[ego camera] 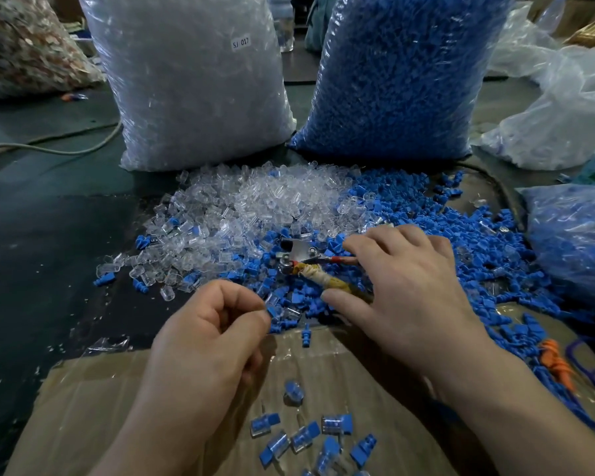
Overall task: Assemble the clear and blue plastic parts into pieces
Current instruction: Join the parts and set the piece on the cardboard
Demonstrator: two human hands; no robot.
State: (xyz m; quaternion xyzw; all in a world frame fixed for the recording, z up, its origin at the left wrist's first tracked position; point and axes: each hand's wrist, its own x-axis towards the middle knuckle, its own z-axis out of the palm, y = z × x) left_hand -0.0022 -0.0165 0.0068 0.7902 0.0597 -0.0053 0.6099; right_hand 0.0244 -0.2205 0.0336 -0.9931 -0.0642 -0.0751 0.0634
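Left hand [217, 324] pinches a clear part [271, 299]; right hand [402, 286] (fingers spread) rests on ribbed blue plugs [461, 214].

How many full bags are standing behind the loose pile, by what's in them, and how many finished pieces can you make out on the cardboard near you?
Bag of clear parts: 1
Bag of blue parts: 1
Finished pieces on the cardboard, in front of the hands: about 8; those at the bottom edge are cut off
Total: about 10
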